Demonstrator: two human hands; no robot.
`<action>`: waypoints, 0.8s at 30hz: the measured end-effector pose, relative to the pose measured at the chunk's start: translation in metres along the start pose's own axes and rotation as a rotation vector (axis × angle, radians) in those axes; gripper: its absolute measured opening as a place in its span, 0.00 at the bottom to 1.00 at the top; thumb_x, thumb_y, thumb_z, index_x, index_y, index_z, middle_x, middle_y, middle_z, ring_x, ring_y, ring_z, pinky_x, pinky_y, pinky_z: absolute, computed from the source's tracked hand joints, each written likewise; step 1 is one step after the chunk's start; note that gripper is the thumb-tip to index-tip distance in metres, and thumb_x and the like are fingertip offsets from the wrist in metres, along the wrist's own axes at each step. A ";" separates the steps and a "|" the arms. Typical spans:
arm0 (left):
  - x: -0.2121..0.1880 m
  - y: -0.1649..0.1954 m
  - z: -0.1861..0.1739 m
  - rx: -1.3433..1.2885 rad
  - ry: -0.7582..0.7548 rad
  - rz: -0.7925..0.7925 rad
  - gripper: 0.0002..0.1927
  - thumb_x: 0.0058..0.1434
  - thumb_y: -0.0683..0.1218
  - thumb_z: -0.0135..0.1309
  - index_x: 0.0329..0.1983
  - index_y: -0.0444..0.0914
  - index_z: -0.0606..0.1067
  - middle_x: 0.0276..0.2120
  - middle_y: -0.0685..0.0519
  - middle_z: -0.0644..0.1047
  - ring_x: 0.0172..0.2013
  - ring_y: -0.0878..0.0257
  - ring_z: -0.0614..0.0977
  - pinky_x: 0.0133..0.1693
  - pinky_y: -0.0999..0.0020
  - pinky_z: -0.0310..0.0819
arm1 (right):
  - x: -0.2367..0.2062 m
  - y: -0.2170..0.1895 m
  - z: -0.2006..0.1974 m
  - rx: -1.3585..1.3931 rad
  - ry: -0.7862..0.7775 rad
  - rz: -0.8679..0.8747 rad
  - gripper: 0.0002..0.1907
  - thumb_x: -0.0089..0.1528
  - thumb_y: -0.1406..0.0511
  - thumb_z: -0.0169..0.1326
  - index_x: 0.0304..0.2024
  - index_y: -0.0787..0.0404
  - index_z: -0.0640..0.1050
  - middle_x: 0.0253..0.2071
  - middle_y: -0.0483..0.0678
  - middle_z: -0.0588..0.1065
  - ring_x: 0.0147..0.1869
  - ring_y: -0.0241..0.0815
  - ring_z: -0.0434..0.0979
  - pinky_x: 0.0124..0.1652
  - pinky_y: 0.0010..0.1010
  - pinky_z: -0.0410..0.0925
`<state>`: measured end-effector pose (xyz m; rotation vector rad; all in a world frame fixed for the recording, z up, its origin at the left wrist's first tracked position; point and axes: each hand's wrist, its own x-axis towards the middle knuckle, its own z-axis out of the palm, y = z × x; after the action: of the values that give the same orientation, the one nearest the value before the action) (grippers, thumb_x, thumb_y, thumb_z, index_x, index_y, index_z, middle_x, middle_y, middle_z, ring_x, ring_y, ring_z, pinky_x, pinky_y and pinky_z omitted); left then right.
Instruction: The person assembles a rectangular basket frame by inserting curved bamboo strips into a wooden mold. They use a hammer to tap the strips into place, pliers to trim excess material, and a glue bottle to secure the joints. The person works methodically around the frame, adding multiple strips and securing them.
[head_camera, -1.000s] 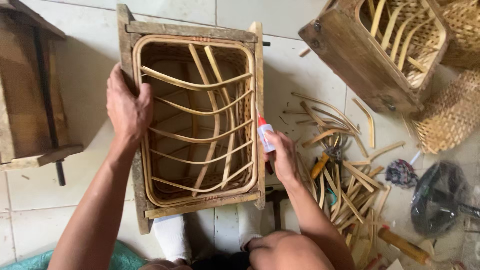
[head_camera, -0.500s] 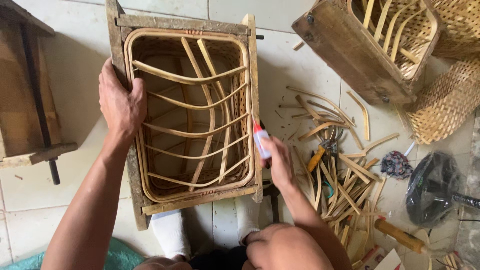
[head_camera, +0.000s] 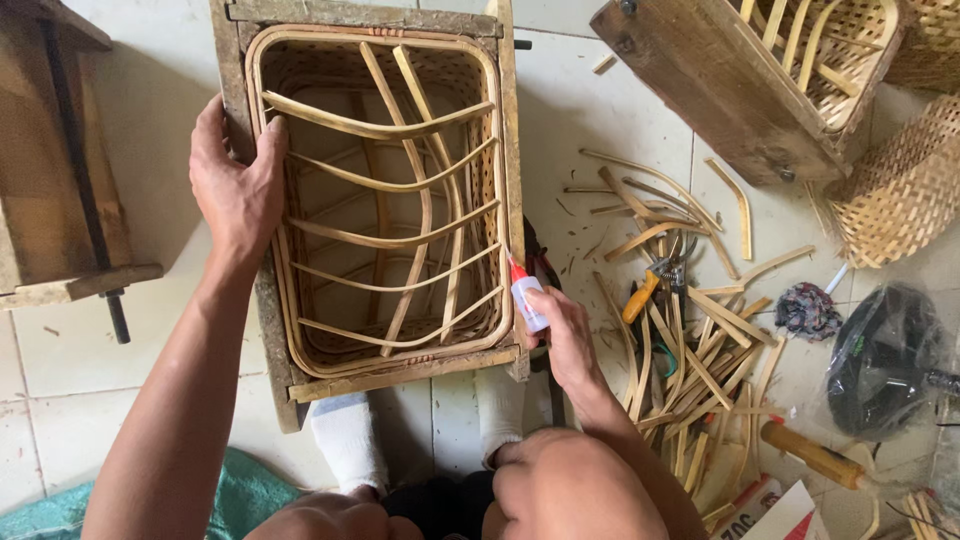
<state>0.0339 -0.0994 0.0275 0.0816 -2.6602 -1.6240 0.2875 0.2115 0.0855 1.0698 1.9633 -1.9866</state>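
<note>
At the far left a weathered wooden box with a dark metal rod is seen on the pale tiled floor. The left hand is laid over the left edge of the rectangular wooden frame, fingers wrapped on the rim of the woven rattan basket with bent cane ribs held inside it. At the frame's right edge a small white glue bottle with a red tip is clasped in the right hand, its tip against the wood. Further right, cut bamboo strips are scattered.

A basket sat inside a wooden frame at frame centre, with cane strips scattered on the floor to its right.
</note>
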 end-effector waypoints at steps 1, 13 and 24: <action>0.000 -0.001 0.001 -0.003 -0.005 -0.032 0.30 0.71 0.51 0.62 0.69 0.34 0.68 0.56 0.43 0.77 0.56 0.54 0.80 0.56 0.59 0.76 | -0.002 0.000 0.000 -0.009 0.004 -0.013 0.21 0.62 0.53 0.53 0.33 0.66 0.77 0.24 0.45 0.72 0.23 0.34 0.69 0.25 0.26 0.64; -0.004 -0.004 -0.001 -0.173 -0.033 -0.019 0.27 0.71 0.52 0.60 0.67 0.33 0.70 0.53 0.45 0.79 0.54 0.57 0.81 0.56 0.60 0.78 | -0.065 0.022 -0.009 -0.033 0.005 0.088 0.22 0.62 0.53 0.52 0.35 0.68 0.78 0.27 0.47 0.74 0.26 0.37 0.73 0.29 0.28 0.67; -0.108 -0.001 -0.055 -0.436 -0.193 -0.317 0.28 0.69 0.47 0.55 0.70 0.31 0.68 0.60 0.44 0.76 0.57 0.61 0.79 0.60 0.65 0.72 | -0.066 0.022 -0.009 -0.080 -0.033 0.090 0.21 0.62 0.53 0.53 0.34 0.67 0.77 0.26 0.47 0.74 0.28 0.37 0.73 0.34 0.28 0.66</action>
<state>0.1445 -0.1426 0.0526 0.3684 -2.4412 -2.3864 0.3515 0.1926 0.1066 1.0801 1.9249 -1.8519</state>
